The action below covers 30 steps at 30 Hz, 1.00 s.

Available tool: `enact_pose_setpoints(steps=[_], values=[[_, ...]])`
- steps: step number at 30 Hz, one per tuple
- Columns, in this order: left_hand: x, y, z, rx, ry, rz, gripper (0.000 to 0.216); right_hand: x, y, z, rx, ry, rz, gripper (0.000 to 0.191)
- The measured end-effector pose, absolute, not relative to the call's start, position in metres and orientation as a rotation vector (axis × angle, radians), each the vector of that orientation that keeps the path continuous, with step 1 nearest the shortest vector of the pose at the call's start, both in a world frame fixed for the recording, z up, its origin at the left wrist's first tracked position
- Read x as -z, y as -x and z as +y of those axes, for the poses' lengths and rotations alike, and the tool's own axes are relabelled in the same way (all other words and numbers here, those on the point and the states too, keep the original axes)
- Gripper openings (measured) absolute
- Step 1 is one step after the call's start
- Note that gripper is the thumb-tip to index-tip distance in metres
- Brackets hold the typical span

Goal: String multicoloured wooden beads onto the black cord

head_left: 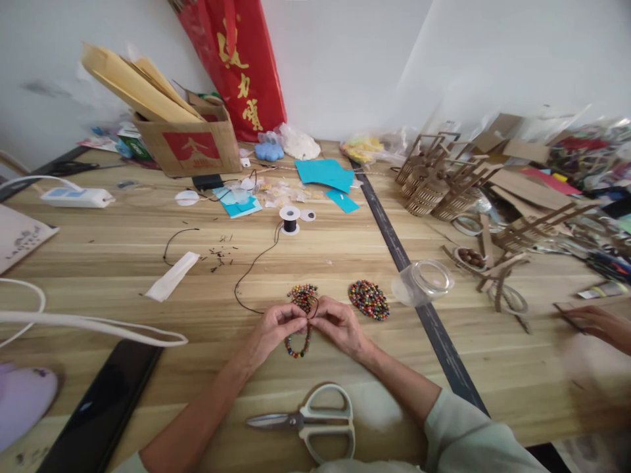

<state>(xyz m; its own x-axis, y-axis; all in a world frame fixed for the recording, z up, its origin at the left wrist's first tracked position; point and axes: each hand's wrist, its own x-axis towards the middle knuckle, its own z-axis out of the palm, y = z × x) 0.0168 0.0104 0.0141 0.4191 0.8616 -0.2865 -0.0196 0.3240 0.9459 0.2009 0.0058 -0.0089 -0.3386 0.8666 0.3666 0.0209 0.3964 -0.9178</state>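
Both hands meet at the middle of the table over a string of small multicoloured beads (297, 353), whose loop hangs below the fingertips. My left hand (276, 328) pinches dark cord at the top of the loop. Opposite it, my right hand (340, 326) pinches the same spot, with a small bend of cord above its fingers. The exact crossing of the cord is hidden by the fingertips. Just behind the hands lies a heap of beads (302, 293). From there black cord (237, 284) curves back to a white spool (290, 221).
A bead pile (369, 300) and a clear jar (424, 282) are to the right. Scissors (315, 420) lie in front of me, a black phone (101, 407) at left. Beyond the dark strip (394, 240) are bamboo baskets (434, 184) and another person's hand (599, 323).
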Motion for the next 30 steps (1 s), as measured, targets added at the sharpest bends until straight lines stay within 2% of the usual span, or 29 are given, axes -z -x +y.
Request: enact_pose_setpoints(steps=[10, 20, 26, 30], values=[[-0.0129, -0.0178, 0.0099, -0.708, -1.085, 0.945, 0.028, 0.0005, -0.2005, 0.0032, -0.913, 0.785, -1.749, 0.019], [-0.0051, -0.0177, 0.0120, -0.717, -1.147, 0.967, 0.030, 0.0021, -0.1969, 0.0021, -1.235, 0.775, -1.508, 0.023], [-0.0116, -0.0159, 0.0102, -0.729, -1.152, 0.986, 0.029, 0.0035, -0.1984, 0.0063, -1.245, 0.843, -1.470, 0.029], [-0.0141, -0.0163, 0.0098, -0.749, -1.150, 0.977, 0.029, 0.0059, -0.1986, 0.0056, -1.404, 0.856, -1.389, 0.030]])
